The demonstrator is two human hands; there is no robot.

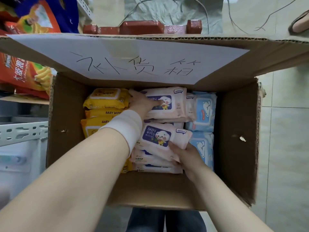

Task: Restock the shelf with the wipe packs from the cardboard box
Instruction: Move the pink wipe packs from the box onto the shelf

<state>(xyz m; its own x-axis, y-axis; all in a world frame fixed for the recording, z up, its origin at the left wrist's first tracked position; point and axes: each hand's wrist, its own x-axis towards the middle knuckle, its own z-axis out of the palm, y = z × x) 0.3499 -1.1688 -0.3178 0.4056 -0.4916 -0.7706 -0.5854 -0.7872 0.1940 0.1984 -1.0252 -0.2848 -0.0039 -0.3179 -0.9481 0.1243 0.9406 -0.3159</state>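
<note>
An open cardboard box stands below me, filled with wipe packs in three columns: yellow packs on the left, pink packs in the middle, blue packs on the right. My left hand, with a white band around the wrist, grips the far pink pack, thumb on its blue label. My right hand holds the near pink pack by its right front corner; this pack is tilted up above the pink stack.
The box's far flap carries a white paper sheet with handwritten characters. A metal shelf with red and blue snack bags stands to the left. Tiled floor lies to the right, a red brick-like object beyond the box.
</note>
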